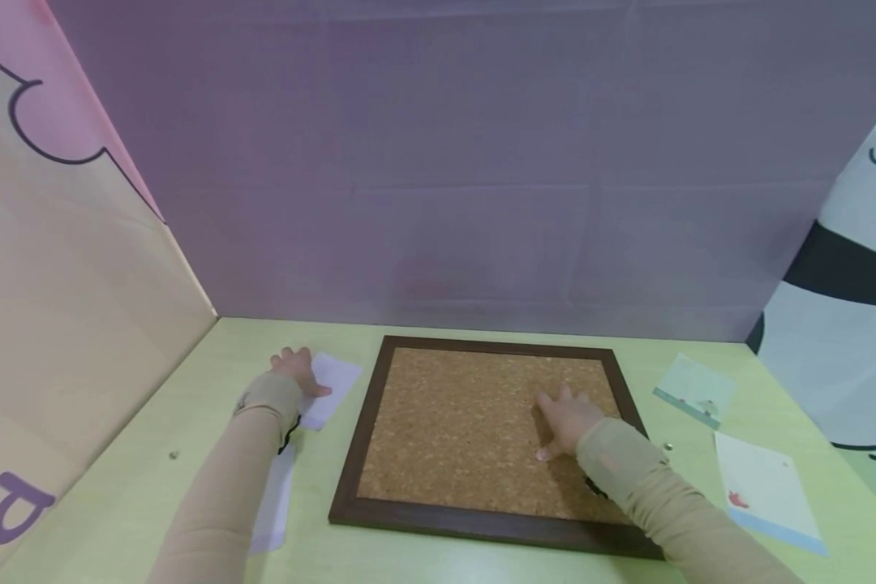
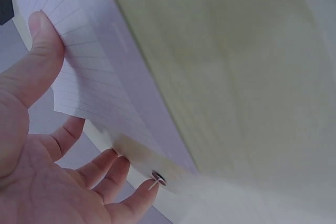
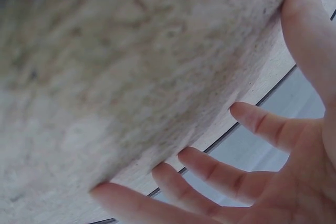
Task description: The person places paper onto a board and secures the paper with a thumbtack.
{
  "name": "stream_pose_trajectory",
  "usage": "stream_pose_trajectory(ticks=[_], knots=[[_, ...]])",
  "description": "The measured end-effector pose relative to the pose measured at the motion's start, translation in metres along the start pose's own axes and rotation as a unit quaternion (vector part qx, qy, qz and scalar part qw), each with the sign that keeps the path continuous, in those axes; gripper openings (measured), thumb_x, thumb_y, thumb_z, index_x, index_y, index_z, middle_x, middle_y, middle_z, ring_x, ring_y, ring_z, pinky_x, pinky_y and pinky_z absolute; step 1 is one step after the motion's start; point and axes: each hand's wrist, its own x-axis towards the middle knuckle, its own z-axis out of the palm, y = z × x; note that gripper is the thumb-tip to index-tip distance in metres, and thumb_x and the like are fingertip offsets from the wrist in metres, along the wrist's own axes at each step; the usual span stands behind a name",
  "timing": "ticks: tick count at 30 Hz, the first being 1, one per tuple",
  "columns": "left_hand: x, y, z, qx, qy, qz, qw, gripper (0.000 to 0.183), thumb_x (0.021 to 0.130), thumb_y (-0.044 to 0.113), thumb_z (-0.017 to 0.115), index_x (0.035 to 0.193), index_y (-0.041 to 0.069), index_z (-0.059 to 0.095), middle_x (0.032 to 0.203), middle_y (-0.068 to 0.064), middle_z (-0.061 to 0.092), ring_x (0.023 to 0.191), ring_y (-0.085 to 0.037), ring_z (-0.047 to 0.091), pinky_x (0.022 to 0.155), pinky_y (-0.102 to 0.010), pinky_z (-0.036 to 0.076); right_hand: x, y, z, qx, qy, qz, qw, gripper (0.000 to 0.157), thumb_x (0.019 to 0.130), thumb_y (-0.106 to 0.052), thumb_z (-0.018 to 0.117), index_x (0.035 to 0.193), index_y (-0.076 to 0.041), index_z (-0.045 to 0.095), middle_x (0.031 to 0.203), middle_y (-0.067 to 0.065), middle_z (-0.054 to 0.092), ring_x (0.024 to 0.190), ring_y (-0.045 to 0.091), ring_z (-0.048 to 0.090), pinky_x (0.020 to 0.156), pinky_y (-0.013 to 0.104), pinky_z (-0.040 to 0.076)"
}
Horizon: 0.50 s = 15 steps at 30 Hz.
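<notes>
While the right hand (image 1: pixel 571 418) rests with spread fingers on the cork board (image 1: pixel 445 430), mid-bench and close to the far edge, the left hand (image 1: pixel 297 371) touches a lilac sheet (image 1: pixel 339 377) between the board and the left edge of the bench (image 1: pixel 131 511); its fingers are spread too, the thumb on the ruled face. The lilac sheet should prove light, limp and easily creased, best lifted by a corner; the cork board looks stiff, and better held by its brown frame (image 1: pixel 496 530) than by its crumbly face. The left forearm (image 1: pixel 222 495) hides part of a second lilac sheet (image 1: pixel 272 511), and the right sleeve (image 1: pixel 701 527) covers some of the brown frame's right side. Whether the left little finger touches the pin (image 2: pixel 159 178) beside it is hard to tell.
</notes>
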Motion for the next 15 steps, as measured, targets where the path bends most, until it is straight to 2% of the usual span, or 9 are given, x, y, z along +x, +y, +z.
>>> stream_pose_trajectory(ticks=[4,9,15], knots=[[0.000,0.000,0.001,0.021,0.005,-0.013,0.9997,0.077,0.078,0.037,0.076,0.126,-0.013,0.043,0.123,-0.039,0.041,0.115,-0.051,0.039,0.095,-0.057,0.041,-0.001,-0.001,-0.001,0.002,-0.001,-0.001,1.000,0.075,0.062,-0.033,0.084,0.120,-0.004,0.046,0.119,0.034,0.044,0.100,0.050,0.049,0.076,0.056,0.050],[-0.010,0.007,-0.004,0.026,0.004,-0.029,0.9992,0.074,0.078,0.038,0.076,0.121,-0.014,0.046,0.122,-0.041,0.041,0.115,-0.051,0.040,0.092,-0.055,0.045,-0.003,-0.002,-0.003,0.005,-0.004,-0.003,1.000,0.074,0.063,-0.033,0.083,0.119,-0.004,0.046,0.118,0.033,0.044,0.099,0.049,0.050,0.077,0.056,0.050],[-0.011,0.005,-0.005,0.007,0.001,-0.019,0.9998,0.066,0.080,0.036,0.074,0.118,-0.012,0.050,0.118,-0.035,0.054,0.112,-0.048,0.050,0.092,-0.057,0.045,-0.004,-0.003,-0.005,0.001,-0.005,-0.004,1.000,0.077,0.064,-0.033,0.083,0.123,-0.002,0.045,0.119,0.034,0.043,0.100,0.051,0.049,0.079,0.056,0.050]])
